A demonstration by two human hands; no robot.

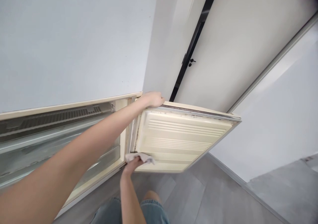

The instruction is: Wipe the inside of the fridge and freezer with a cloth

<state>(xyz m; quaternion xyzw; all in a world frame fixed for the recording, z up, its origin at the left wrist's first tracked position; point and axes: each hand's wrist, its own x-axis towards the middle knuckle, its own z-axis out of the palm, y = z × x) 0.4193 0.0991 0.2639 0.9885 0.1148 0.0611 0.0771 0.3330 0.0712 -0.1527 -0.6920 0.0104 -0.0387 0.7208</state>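
Note:
My left arm stretches across from the lower left, and my left hand (155, 99) is closed over the top edge of an open cream freezer door (184, 136), near its hinge side. Lower down, my right hand (134, 166) holds a pale cloth (144, 157), pressed at the door's lower hinge-side corner. Dark stains run along the door's seal (193, 112) and around its inner edge. The fingertips of my right hand are partly hidden by the cloth.
The freezer cabinet (123, 152) on the left holds clear-fronted drawers (37, 152). Behind the freezer door stands a white room door (231, 35) with a black handle (192, 61). Grey plank flooring (188, 191) and my knees (151, 197) lie below.

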